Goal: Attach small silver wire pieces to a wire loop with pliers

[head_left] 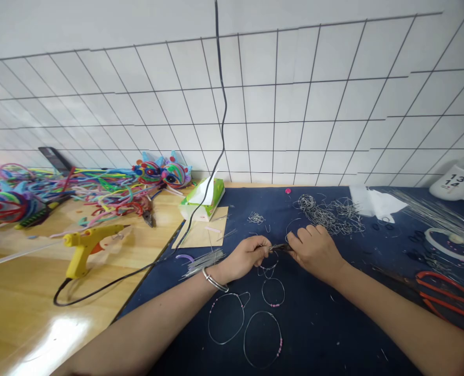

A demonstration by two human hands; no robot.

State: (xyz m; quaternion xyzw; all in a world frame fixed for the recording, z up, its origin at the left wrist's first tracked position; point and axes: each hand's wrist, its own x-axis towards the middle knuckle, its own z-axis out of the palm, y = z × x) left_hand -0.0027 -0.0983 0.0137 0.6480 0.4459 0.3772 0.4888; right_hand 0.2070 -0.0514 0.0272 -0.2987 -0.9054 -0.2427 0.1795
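Note:
My left hand point(250, 255), closed in a pinch, grips a thin metal wire near the middle of the dark blue cloth point(314, 329). From the right, my right hand point(316, 250) is wrapped round dark pliers point(281, 247); their tips meet the wire close to my left fingers. A thin curved wire end rises by my right thumb. Just below my hands hangs or lies a small wire loop point(269, 270). Nearer me lie wire rings with pink beads: a small one point(273, 305), one at the left point(243, 318) and a larger one point(281, 342).
A yellow glue gun point(81, 248) with a black cord stands left, near colourful craft strips point(99, 185). A tissue box point(216, 192) stands behind my left hand. Tangled wire point(334, 214), red-handled scissors point(445, 287) and a white mug point(457, 181) are at the right.

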